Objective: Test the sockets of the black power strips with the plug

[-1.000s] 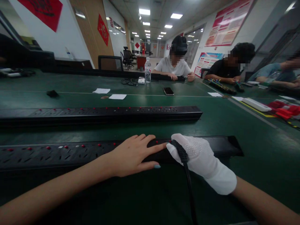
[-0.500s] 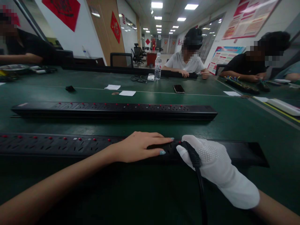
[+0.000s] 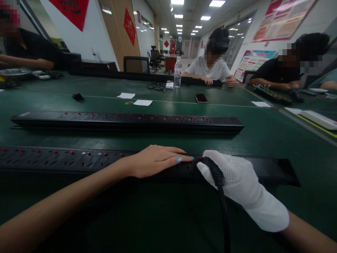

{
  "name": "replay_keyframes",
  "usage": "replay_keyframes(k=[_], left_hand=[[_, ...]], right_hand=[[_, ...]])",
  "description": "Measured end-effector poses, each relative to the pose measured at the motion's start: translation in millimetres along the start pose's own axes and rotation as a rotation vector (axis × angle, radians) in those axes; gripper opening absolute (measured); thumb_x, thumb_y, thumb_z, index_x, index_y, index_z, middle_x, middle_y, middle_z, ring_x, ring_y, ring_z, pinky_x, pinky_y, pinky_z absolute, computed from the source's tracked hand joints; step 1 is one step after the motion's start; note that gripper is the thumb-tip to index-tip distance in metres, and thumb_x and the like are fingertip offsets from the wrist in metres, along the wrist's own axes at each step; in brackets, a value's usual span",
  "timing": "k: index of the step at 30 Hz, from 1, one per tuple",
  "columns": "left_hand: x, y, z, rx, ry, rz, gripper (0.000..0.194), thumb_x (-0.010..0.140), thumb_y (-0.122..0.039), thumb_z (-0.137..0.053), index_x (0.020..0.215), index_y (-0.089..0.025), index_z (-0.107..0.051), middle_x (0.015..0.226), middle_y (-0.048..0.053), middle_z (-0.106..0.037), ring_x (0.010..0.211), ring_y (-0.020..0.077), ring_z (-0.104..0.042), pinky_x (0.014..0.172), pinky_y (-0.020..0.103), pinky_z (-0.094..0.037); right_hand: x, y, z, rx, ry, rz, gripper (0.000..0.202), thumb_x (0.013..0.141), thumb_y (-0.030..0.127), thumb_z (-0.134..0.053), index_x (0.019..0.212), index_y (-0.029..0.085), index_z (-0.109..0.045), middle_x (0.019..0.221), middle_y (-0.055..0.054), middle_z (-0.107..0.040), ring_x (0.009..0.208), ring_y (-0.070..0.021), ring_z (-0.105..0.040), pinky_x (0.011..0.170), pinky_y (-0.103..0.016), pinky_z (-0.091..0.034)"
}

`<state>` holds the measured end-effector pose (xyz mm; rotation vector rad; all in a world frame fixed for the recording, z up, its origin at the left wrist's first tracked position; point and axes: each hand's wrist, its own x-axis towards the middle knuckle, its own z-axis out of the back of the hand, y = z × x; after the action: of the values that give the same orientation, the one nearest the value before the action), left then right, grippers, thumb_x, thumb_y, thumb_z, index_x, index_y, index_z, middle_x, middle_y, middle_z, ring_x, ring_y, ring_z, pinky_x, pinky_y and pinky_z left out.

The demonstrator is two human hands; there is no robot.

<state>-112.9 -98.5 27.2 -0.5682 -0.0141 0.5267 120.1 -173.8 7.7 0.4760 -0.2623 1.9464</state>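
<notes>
Head camera: the gloved right hand (image 3: 231, 175) has its grip closed around a black power plug (image 3: 217, 174) over the near power strip (image 3: 275, 169); the plug's front is hidden, its seating unclear, its cord (image 3: 225, 218) cut off below. The bare left hand (image 3: 155, 160) lies flat, grip unclenched, covering part of that strip, whose left end leaves the frame, on the tabletop (image 3: 279, 137).

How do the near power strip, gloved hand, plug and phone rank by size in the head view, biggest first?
1. Near power strip
2. Gloved right hand
3. Plug, partly covered
4. Phone, lying farthest back
</notes>
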Motion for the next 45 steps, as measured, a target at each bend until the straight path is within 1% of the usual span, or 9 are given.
replay_keyframes(k=[5, 9, 13, 19, 25, 31, 38, 43, 45], left_hand=[[-0.3, -0.2, -0.3, -0.008, -0.008, -0.006, 0.039, 0.095, -0.043, -0.016, 0.129, -0.045, -0.036, 0.138, -0.010, -0.038, 0.124, 0.0148, -0.039, 0.101, 0.029, -0.029], [0.0, 0.2, -0.8, -0.023, -0.015, -0.016, 0.040, 0.095, -0.043, -0.016, 0.129, -0.044, -0.036, 0.137, -0.009, -0.039, 0.124, 0.0142, -0.039, 0.101, 0.029, -0.029], [-0.1, 1.1, -1.0, -0.019, -0.017, -0.022, 0.040, 0.095, -0.044, -0.016, 0.129, -0.044, -0.036, 0.137, -0.009, -0.040, 0.123, 0.0145, -0.040, 0.101, 0.030, -0.029], [0.5, 0.4, -1.6, -0.016, -0.032, -0.008, 0.040, 0.094, -0.044, -0.016, 0.128, -0.045, -0.037, 0.136, -0.009, -0.040, 0.122, 0.0142, -0.041, 0.100, 0.030, -0.030], [0.8, -2.0, -0.2, -0.028, -0.022, -0.005, 0.041, 0.094, -0.045, -0.015, 0.129, -0.043, -0.038, 0.136, -0.008, -0.041, 0.123, 0.0139, -0.040, 0.101, 0.030, -0.029], [-0.2, -2.2, 0.0, -0.031, -0.024, 0.005, 0.042, 0.094, -0.045, -0.013, 0.128, -0.044, -0.037, 0.136, -0.008, -0.041, 0.122, 0.0137, -0.041, 0.100, 0.030, -0.030], [0.0, -1.2, -0.5, -0.012, -0.025, 0.002, 0.043, 0.094, -0.045, -0.012, 0.129, -0.043, -0.037, 0.136, -0.008, -0.041, 0.122, 0.0147, -0.040, 0.100, 0.029, -0.029], [0.0, 0.4, -1.0, -0.009, -0.029, -0.015, 0.043, 0.094, -0.045, -0.012, 0.129, -0.043, -0.037, 0.137, -0.008, -0.040, 0.122, 0.0151, -0.040, 0.100, 0.030, -0.029], [0.3, 1.0, -1.3, -0.009, -0.031, -0.025, 0.043, 0.094, -0.045, -0.012, 0.130, -0.042, -0.037, 0.137, -0.008, -0.040, 0.123, 0.0153, -0.040, 0.100, 0.030, -0.029]], right_hand=[[-1.3, -0.1, 0.5, 0.002, -0.027, 0.021, 0.022, 0.083, 0.039, -0.049, 0.091, 0.020, -0.057, 0.071, 0.000, -0.063, 0.061, -0.0143, -0.059, 0.057, -0.025, -0.040], [-2.7, -0.8, -0.2, -0.004, -0.001, 0.007, 0.025, 0.083, 0.040, -0.048, 0.094, 0.020, -0.058, 0.076, -0.002, -0.064, 0.063, -0.0148, -0.060, 0.057, -0.025, -0.041], [-1.7, -0.6, -0.3, -0.026, 0.026, -0.013, 0.028, 0.083, 0.043, -0.047, 0.092, 0.019, -0.059, 0.073, -0.002, -0.064, 0.060, -0.0139, -0.059, 0.054, -0.024, -0.040], [-0.5, 0.6, 1.3, -0.028, -0.022, 0.020, 0.028, 0.084, 0.041, -0.047, 0.091, 0.017, -0.060, 0.075, -0.004, -0.066, 0.062, -0.0134, -0.061, 0.057, -0.023, -0.042], [-0.2, 0.8, 1.6, -0.021, -0.016, 0.023, 0.027, 0.084, 0.040, -0.047, 0.091, 0.017, -0.059, 0.073, -0.003, -0.065, 0.062, -0.0145, -0.061, 0.057, -0.025, -0.043], [0.6, 1.5, 2.4, 0.014, -0.007, 0.016, 0.028, 0.084, 0.040, -0.047, 0.091, 0.017, -0.060, 0.076, -0.004, -0.066, 0.064, -0.0143, -0.061, 0.058, -0.024, -0.044], [0.5, -0.3, 1.4, 0.003, -0.048, 0.038, 0.024, 0.082, 0.038, -0.052, 0.089, 0.016, -0.061, 0.072, -0.004, -0.065, 0.059, -0.0138, -0.059, 0.055, -0.023, -0.042], [1.4, 0.9, 2.0, 0.030, -0.003, 0.022, 0.024, 0.082, 0.037, -0.051, 0.089, 0.016, -0.060, 0.076, -0.004, -0.065, 0.062, -0.0142, -0.060, 0.057, -0.024, -0.043], [1.5, 1.7, 2.2, 0.022, -0.011, 0.017, 0.024, 0.082, 0.038, -0.051, 0.088, 0.017, -0.061, 0.076, -0.004, -0.065, 0.062, -0.0142, -0.060, 0.057, -0.024, -0.043]])
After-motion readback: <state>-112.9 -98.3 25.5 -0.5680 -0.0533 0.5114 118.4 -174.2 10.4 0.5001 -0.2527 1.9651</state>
